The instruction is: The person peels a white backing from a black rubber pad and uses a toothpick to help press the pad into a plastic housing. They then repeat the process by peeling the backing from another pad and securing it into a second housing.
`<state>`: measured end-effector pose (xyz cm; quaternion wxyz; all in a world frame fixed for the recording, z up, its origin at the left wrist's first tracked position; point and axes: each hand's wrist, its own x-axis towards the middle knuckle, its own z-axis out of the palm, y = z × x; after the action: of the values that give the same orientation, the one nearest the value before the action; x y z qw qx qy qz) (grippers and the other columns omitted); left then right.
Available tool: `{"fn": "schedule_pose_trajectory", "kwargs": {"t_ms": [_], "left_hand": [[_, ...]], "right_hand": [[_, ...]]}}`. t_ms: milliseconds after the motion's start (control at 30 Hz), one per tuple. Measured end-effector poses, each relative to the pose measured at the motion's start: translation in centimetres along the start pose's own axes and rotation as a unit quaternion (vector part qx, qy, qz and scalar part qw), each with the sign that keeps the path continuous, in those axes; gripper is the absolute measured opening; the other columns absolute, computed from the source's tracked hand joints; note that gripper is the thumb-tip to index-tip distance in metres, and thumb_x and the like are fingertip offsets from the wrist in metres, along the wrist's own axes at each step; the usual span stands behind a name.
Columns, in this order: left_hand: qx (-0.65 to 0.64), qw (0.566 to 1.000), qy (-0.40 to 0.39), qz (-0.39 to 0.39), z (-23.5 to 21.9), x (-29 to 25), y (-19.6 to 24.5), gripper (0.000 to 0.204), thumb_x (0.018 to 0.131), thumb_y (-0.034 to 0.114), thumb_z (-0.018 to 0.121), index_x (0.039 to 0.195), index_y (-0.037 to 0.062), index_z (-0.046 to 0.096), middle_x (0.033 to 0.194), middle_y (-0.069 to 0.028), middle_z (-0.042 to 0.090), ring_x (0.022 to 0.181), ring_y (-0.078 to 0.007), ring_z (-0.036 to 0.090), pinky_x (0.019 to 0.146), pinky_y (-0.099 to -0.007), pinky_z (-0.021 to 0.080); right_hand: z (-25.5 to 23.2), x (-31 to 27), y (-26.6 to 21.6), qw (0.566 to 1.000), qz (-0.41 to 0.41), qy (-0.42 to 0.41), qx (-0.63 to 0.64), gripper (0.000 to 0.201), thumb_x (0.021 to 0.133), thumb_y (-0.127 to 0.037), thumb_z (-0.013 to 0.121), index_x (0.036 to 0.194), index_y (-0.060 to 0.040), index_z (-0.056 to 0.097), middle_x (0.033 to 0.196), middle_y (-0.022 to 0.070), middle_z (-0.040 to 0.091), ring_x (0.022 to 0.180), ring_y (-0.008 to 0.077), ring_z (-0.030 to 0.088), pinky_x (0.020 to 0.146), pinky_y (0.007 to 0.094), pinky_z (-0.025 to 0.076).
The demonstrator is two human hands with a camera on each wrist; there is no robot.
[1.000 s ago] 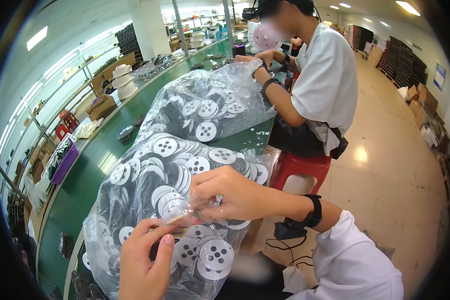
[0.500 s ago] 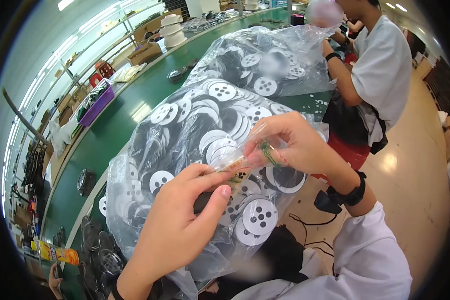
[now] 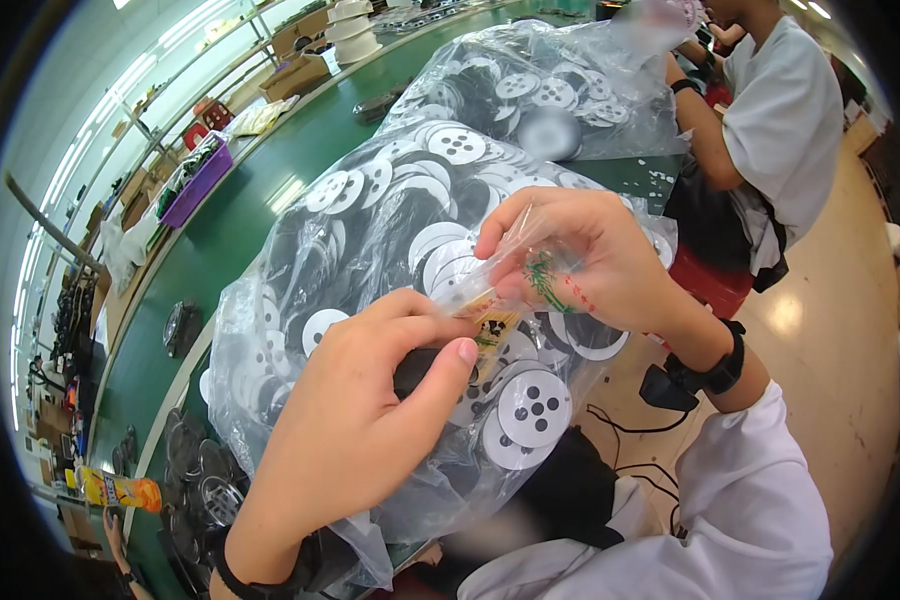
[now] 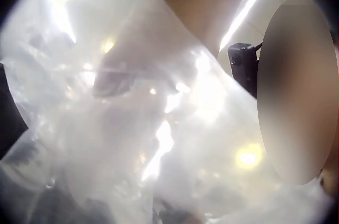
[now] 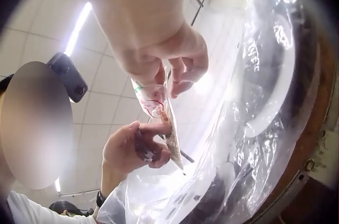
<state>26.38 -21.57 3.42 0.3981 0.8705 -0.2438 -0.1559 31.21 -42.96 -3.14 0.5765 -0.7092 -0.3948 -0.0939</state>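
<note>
Both hands hold a small clear plastic packet (image 3: 542, 280) with green and red print, over a large clear bag (image 3: 260, 300) full of white discs (image 3: 533, 408) with dark dots. My right hand (image 3: 602, 255) pinches the packet's clear end between thumb and fingers. With thumb and fingers, my left hand (image 3: 355, 395) grips its other end, where a yellowish part with dark marks shows. A dark patch appears between the left thumb and index finger. In the right wrist view the packet (image 5: 151, 102) spans the two hands. Cloudy plastic film (image 4: 132, 128) covers most of the left wrist view.
A second bag of discs (image 3: 515, 85) lies behind on the green table (image 3: 250, 215). A person in a white shirt (image 3: 785, 120) sits at the right. Dark round parts (image 3: 185, 450), a yellow-orange packet (image 3: 120, 490) and a purple bin (image 3: 198, 185) are at the left.
The head view has swung, so the scene sits further right and lower-left things appear. The right hand has turned, showing more of the packet's print. Both hands keep their hold.
</note>
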Motion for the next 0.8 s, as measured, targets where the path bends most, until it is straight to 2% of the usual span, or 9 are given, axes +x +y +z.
{"fn": "schedule_pose_trajectory", "kwargs": {"t_ms": [67,200,233,333,400,567,633,733,800], "left_hand": [[-0.007,1.0,0.001,0.007,0.1,0.0,-0.3,0.022,0.088,0.011,0.051,0.1,-0.0047,0.061,0.092,-0.0061,0.055,0.077,-0.0098,0.053,0.066,-0.022,0.046],[-0.032,0.998,0.013,0.048,-0.1,0.3,-0.9,0.024,0.089,0.013,0.049,0.103,-0.0036,0.061,0.094,-0.0054,0.056,0.076,-0.0093,0.054,0.063,-0.0211,0.043],[-0.031,0.998,0.013,0.05,-0.2,0.5,-0.8,0.024,0.089,0.013,0.049,0.103,-0.0036,0.061,0.094,-0.0054,0.056,0.076,-0.0093,0.054,0.063,-0.0211,0.043],[-0.045,0.998,0.02,0.03,-0.4,0.9,-0.4,0.026,0.09,0.016,0.048,0.105,-0.002,0.06,0.095,-0.0047,0.056,0.075,-0.0094,0.055,0.06,-0.0201,0.04],[-0.113,0.993,0.003,-0.032,-0.3,1.0,0.0,0.029,0.091,0.02,0.047,0.106,-0.0004,0.06,0.097,-0.0046,0.055,0.076,-0.0097,0.056,0.059,-0.0198,0.039],[-0.141,0.99,-0.001,-0.009,-0.2,1.4,-0.4,0.031,0.091,0.023,0.047,0.107,-0.0003,0.06,0.1,-0.0051,0.055,0.076,-0.0105,0.056,0.06,-0.0205,0.039],[-0.127,0.992,0.004,0.0,-0.2,1.4,-0.6,0.032,0.091,0.024,0.046,0.107,-0.0004,0.06,0.1,-0.0053,0.055,0.076,-0.0108,0.056,0.061,-0.0206,0.039],[-0.138,0.99,0.002,0.006,-0.1,1.5,-0.5,0.033,0.091,0.024,0.046,0.108,-0.0006,0.059,0.101,-0.0056,0.055,0.077,-0.0114,0.057,0.061,-0.0205,0.04],[-0.19,0.981,0.01,-0.018,-0.1,1.5,-0.1,0.026,0.089,0.015,0.05,0.104,-0.0045,0.06,0.099,-0.0087,0.056,0.081,-0.0118,0.053,0.07,-0.0241,0.045]], "right_hand": [[0.3,0.1,0.0,0.995,-0.073,0.006,-0.07,0.016,0.073,0.002,0.06,0.088,-0.0027,0.062,0.092,0.0106,0.061,0.078,0.0149,0.056,0.069,0.0251,0.045],[-0.2,0.0,-0.9,0.996,-0.034,0.041,-0.075,0.011,0.076,-0.001,0.057,0.087,-0.0026,0.059,0.097,0.0115,0.06,0.08,0.0123,0.055,0.07,0.0238,0.044],[-0.6,0.1,-0.6,0.994,-0.033,0.075,-0.069,0.008,0.077,-0.003,0.058,0.085,-0.0039,0.06,0.096,0.0087,0.061,0.079,0.0111,0.055,0.068,0.0221,0.041],[-1.3,0.3,-0.4,0.988,-0.046,0.147,-0.022,0.005,0.079,-0.007,0.059,0.084,-0.0038,0.06,0.095,0.0059,0.062,0.078,0.0086,0.054,0.065,0.0201,0.039],[-2.1,0.6,-0.6,0.978,-0.069,0.195,0.006,0.01,0.083,-0.011,0.058,0.085,-0.0009,0.058,0.094,0.0058,0.061,0.079,0.0058,0.052,0.066,0.0197,0.038],[-3.1,0.7,-1.1,0.989,-0.029,0.145,-0.02,0.008,0.084,-0.01,0.057,0.084,-0.0017,0.057,0.094,0.0069,0.061,0.081,0.0064,0.051,0.069,0.0201,0.039],[-3.2,0.9,-1.2,0.971,-0.039,0.216,0.093,0.009,0.086,-0.009,0.055,0.086,-0.0006,0.056,0.093,0.0084,0.061,0.08,0.007,0.052,0.07,0.0219,0.041],[-4.4,1.1,-1.3,0.951,-0.076,0.252,0.164,0.01,0.087,-0.009,0.052,0.089,0.001,0.054,0.092,0.01,0.062,0.081,0.0092,0.055,0.07,0.0232,0.044],[-4.6,1.1,-1.6,0.959,-0.056,0.231,0.156,0.011,0.088,-0.009,0.051,0.089,0.0014,0.054,0.092,0.0105,0.062,0.081,0.0106,0.057,0.07,0.023,0.045]]}}
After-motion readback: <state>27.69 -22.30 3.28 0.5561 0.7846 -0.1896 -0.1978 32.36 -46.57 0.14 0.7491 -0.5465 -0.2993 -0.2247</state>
